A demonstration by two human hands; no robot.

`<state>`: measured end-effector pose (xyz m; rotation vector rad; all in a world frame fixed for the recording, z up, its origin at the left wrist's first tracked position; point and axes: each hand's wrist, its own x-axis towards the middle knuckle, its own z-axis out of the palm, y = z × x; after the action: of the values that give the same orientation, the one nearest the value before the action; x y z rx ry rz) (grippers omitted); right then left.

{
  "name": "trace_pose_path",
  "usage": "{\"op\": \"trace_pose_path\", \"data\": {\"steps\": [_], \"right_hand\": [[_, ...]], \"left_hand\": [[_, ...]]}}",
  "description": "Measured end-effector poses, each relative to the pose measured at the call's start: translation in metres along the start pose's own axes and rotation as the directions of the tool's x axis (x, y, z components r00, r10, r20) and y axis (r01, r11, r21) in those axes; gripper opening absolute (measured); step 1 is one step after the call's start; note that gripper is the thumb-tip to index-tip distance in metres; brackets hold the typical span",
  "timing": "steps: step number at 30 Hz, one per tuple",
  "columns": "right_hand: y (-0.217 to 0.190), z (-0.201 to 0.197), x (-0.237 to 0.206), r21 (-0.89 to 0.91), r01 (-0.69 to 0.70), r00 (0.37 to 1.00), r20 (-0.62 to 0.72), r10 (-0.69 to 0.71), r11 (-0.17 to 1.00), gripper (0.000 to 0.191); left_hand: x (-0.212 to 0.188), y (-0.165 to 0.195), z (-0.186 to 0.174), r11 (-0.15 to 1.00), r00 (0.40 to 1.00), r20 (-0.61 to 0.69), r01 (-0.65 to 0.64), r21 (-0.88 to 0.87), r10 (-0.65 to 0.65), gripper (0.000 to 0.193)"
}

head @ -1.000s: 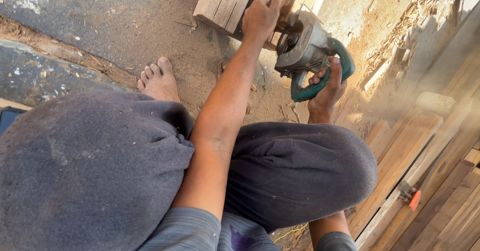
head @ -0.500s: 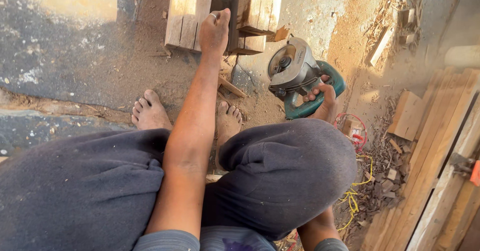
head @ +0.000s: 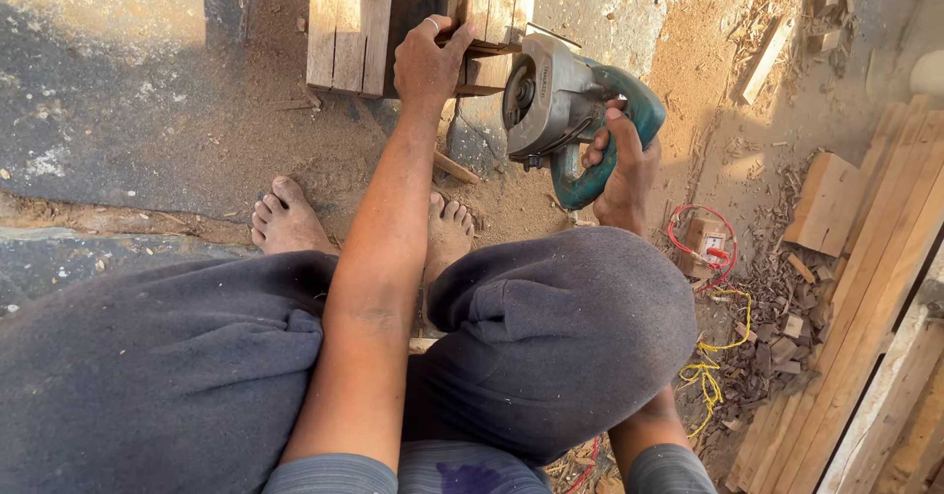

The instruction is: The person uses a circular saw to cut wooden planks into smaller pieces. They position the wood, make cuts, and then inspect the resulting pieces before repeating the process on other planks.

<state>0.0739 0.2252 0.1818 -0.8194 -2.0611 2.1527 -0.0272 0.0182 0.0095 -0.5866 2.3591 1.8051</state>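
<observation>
I squat on sawdust-covered ground, both knees in dark grey trousers filling the lower view. My left hand reaches forward and grips a small wooden piece lying beside two stacked planks. My right hand is wrapped around the green handle of a hand-held circular saw, whose grey blade housing sits just right of the wooden piece. My bare feet rest on the ground under my arms.
A wider wooden block lies left of my left hand. Long planks are stacked along the right edge, with offcuts and shavings beside them. Red and yellow wires lie near my right knee.
The view has shifted left and down. My left hand has settled on the small wooden piece, and the saw has come closer to it. The dust haze has thinned.
</observation>
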Motion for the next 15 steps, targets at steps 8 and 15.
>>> {"op": "trace_pose_path", "data": {"steps": [8, 15], "right_hand": [[0.004, 0.011, 0.01, -0.036, 0.009, 1.0, 0.007, -0.009, 0.999, 0.031], [0.005, 0.017, 0.012, -0.069, 0.037, 0.999, 0.018, -0.036, 0.997, 0.03]], "left_hand": [[0.001, 0.002, 0.003, 0.998, 0.998, -0.018, 0.066, -0.004, -0.066, 0.049], [0.0, 0.003, 0.008, 1.0, 0.997, -0.079, 0.023, 0.014, -0.022, 0.045]]}}
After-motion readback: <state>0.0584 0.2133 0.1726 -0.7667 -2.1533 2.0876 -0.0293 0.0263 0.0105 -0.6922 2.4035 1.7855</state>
